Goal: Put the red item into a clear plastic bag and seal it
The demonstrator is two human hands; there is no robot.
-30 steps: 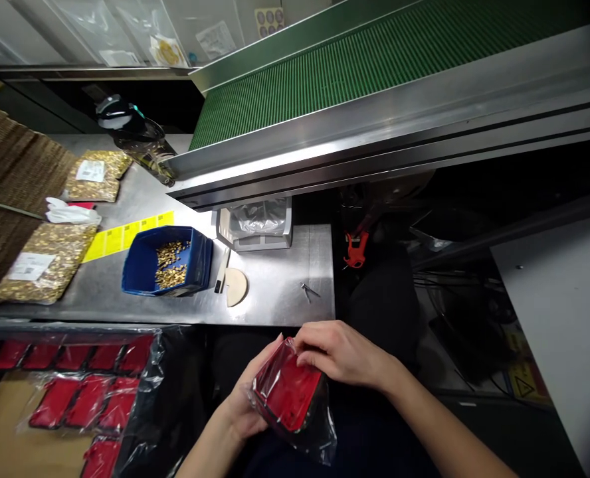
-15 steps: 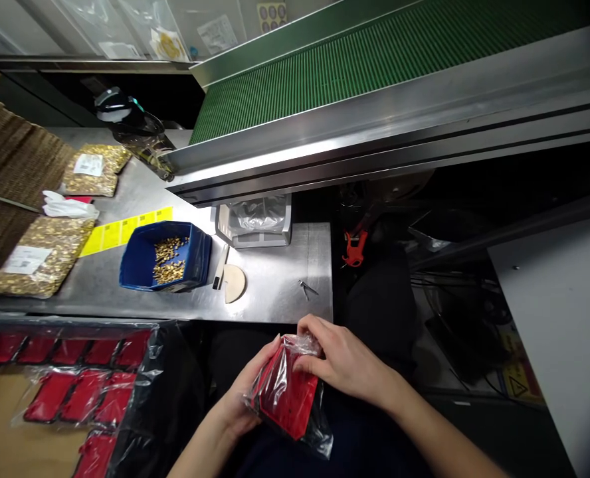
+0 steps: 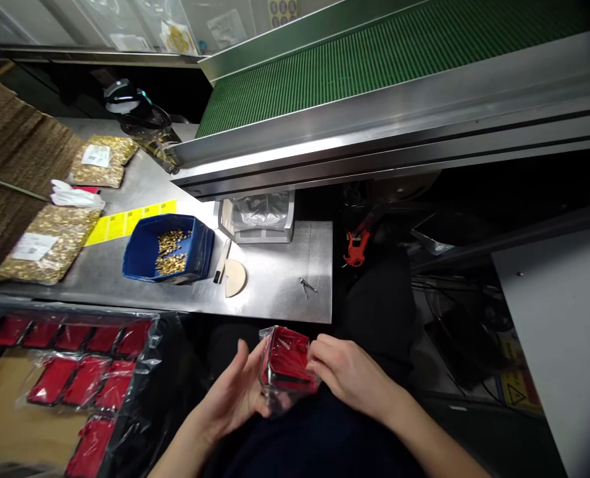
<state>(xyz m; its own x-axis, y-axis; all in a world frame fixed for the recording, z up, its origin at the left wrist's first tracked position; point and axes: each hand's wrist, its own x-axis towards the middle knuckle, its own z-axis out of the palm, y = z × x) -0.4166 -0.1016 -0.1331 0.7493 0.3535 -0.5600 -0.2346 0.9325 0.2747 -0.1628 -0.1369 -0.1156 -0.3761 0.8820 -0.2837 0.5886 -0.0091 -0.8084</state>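
Over my lap I see a red piece with dark edges, wrapped in a clear plastic bag. My left hand supports the bag from the left and below, thumb raised away from it and fingers partly hidden under it. At the bag's right edge, my right hand has its fingers bent and pinched on the plastic. To the left, an open box lined with clear film holds several similar red pieces, bagged and laid in rows on cardboard.
On the metal table are a blue bin of small brass-coloured parts, a half-round wooden piece, a knife, small nail clippers and a grey tray. A green ribbed conveyor runs behind.
The bagged red piece has turned over and tilted. My left thumb has lifted off it, and my right hand has moved from the bag's top to its right edge.
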